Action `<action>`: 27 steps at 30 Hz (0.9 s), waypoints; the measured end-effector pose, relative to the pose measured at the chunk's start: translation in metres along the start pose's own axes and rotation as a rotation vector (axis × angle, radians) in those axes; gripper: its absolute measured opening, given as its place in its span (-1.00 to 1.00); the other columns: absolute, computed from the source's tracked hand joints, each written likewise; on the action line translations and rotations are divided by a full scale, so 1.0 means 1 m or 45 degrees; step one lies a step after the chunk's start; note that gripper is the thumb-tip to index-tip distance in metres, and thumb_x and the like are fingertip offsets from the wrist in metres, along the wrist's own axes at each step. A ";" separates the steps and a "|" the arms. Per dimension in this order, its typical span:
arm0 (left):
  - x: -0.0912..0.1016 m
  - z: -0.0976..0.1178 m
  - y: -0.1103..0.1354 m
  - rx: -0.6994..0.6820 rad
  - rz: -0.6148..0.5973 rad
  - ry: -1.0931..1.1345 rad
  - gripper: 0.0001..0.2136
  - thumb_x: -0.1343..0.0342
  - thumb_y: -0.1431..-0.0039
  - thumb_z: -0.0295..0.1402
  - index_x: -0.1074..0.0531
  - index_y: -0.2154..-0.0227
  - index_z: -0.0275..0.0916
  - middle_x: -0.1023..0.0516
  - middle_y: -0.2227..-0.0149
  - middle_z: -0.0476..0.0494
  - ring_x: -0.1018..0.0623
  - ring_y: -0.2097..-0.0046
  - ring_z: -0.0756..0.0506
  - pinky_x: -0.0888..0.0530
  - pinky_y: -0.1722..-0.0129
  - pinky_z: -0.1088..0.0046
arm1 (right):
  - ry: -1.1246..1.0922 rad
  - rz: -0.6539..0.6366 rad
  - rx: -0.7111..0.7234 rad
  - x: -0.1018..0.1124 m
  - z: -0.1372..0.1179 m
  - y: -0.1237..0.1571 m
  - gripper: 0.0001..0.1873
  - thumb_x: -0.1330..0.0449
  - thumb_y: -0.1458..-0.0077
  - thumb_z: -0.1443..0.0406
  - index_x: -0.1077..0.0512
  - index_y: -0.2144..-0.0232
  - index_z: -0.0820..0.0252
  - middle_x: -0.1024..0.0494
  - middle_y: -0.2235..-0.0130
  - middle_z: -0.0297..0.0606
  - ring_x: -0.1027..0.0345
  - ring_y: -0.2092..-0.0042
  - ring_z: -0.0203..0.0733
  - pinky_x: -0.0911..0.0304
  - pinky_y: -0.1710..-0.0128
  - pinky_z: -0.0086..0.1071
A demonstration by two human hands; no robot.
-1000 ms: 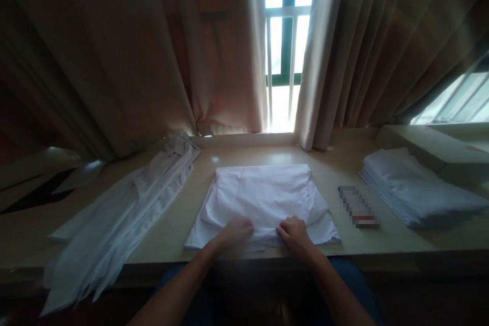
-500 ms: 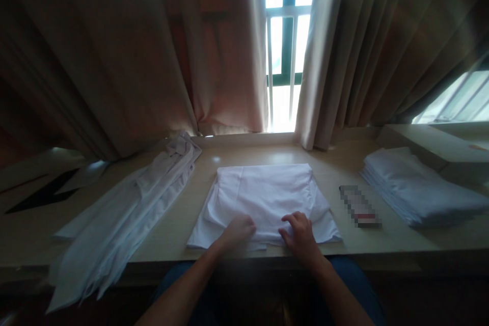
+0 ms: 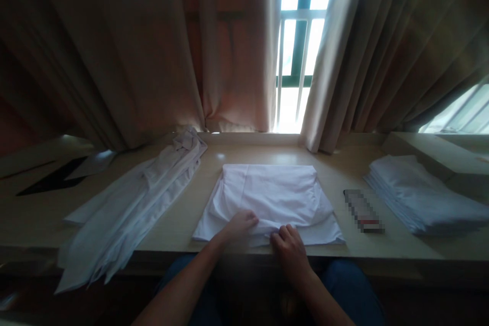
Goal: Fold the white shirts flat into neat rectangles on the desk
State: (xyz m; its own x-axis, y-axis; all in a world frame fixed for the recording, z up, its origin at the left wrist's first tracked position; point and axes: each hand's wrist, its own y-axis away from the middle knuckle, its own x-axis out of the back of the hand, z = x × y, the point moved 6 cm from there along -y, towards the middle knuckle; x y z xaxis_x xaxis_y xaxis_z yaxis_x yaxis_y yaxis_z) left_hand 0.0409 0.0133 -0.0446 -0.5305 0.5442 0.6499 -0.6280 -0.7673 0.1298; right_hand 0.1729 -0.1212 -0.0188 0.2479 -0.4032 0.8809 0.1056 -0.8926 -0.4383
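Head cam: folded white cloth (image 3: 277, 188) lies on table (image 3: 171, 234), ctr, right in front of me. My L hand (image 3: 243, 223) & R hand (image 3: 289, 245) at its near edge, fingers curled; can't tell if pinching. Phone-like thing (image 3: 362, 211) to R, pixelated, any text unreadable. Farther R, white stack (image 3: 424, 193); to L, loose white cloths (image 3: 141, 193) hang over table edge.

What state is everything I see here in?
Middle white cloth: folded, rumpled near edge
Left hand: on that cloth, grip unclear
Right hand: curled at its near edge
Left-side white cloths: loosely piled, overhanging the table
Right-side white cloths: folded, stacked
Pixelated item: lying flat
Curtains: parted at the window
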 end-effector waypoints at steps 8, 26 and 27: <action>0.002 0.000 0.002 0.009 -0.021 0.026 -0.61 0.08 -0.13 -0.06 -0.41 0.39 -0.32 -0.37 0.46 0.01 -0.32 0.39 0.01 -0.22 0.42 0.53 | 0.001 0.016 0.088 0.004 -0.004 0.006 -0.87 -0.09 -0.16 0.34 -0.44 0.35 0.10 -0.32 0.37 -0.22 -0.09 0.25 -0.14 0.04 0.21 -0.27; 0.037 0.010 0.041 -0.044 0.127 -0.164 -0.71 0.04 -0.12 -0.23 -0.51 0.25 -0.24 -0.51 0.23 -0.12 -0.44 0.20 -0.08 -0.32 0.20 0.48 | -0.215 0.037 -0.496 0.010 0.068 0.015 -0.71 -0.02 -0.17 0.26 -0.44 0.10 -0.01 -0.38 0.19 -0.21 -0.17 0.10 -0.08 -0.03 0.11 -0.23; 0.036 0.003 0.044 -0.019 0.068 -0.144 -0.71 0.02 -0.10 -0.24 -0.50 0.25 -0.25 -0.51 0.25 -0.11 -0.43 0.22 -0.07 -0.32 0.22 0.48 | -0.211 0.004 -0.515 0.007 0.069 0.015 -0.73 -0.03 -0.15 0.26 -0.46 0.13 -0.02 -0.37 0.20 -0.22 -0.17 0.11 -0.08 -0.02 0.12 -0.23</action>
State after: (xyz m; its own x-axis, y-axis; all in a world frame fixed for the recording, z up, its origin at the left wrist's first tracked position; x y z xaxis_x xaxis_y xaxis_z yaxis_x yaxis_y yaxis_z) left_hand -0.0034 -0.0020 -0.0134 -0.4961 0.4605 0.7360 -0.6097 -0.7883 0.0823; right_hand 0.2426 -0.1232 -0.0313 0.4021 -0.3974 0.8248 -0.2731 -0.9120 -0.3062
